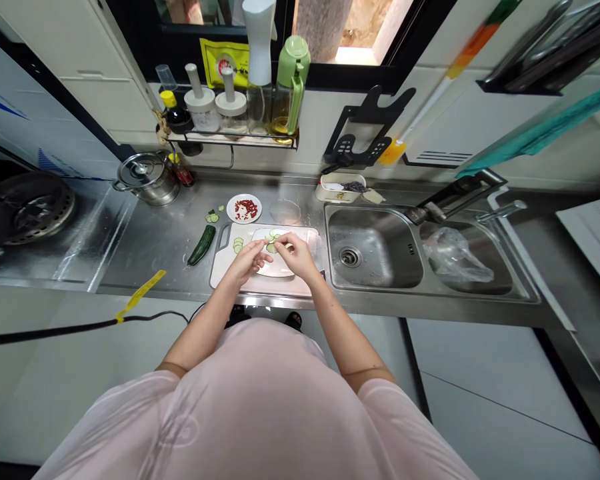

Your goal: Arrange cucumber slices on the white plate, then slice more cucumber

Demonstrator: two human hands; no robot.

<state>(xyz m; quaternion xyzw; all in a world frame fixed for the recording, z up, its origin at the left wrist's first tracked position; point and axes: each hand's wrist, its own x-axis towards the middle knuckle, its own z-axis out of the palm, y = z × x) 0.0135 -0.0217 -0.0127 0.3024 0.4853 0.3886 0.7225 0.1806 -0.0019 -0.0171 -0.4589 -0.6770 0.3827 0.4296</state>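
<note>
Slices (271, 249) sit on the plate (276, 270), directly between and beneath the fingertips of both hands. Left hand (253, 259): fingers loosely curled. Right hand (294, 255): thumb and fingertips drawn narrow. Cannot tell whether either grips a slice. Cucumber (201, 245) lies left of the board (222, 268), long axis slanting away rightward; left hand nearer. Dish (231, 209) beyond: red pieces (251, 209). Right basin (503, 280): clear bag (455, 253).

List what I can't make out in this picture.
Head view:
- Cucumber slices on the plate: too small to count, partly covered by the left hand and right hand.
- Whether the right hand holds one: too small.
- Pot: contents hidden by its lid.
- Stove: cut off at left edge.
</note>
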